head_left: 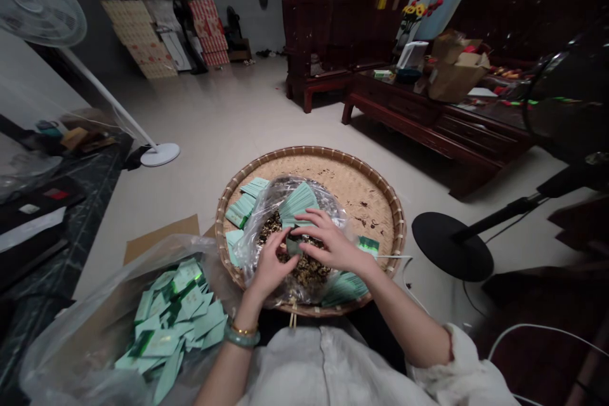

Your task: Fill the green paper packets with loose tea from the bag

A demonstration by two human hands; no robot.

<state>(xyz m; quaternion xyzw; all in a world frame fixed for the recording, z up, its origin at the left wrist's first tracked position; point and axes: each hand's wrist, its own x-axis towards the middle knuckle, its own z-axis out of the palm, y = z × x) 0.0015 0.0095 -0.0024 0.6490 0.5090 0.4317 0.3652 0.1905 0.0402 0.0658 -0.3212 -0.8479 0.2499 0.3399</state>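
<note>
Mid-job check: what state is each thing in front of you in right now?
Left hand, curled, fingertips at the dried leaves.
Right hand, fingers bent over the small green packet.
Clear plastic bag, open, holding dried leaves and green packets.
Round woven tray, bearing the bag, dark crumbs scattered.
Second plastic bag, open, piled with green packets.

Sachets (297,203): pale mint green, dark green patches at the edges. Round basket tray (361,184): straw tan, fine woven pattern, rim a darker brown. Bangle (242,337): mottled jade green; thin bracelet (244,330) beside it: gold. Armchair (309,32): deep red-brown. Leaning board (208,32): red, gold lattice.
</note>
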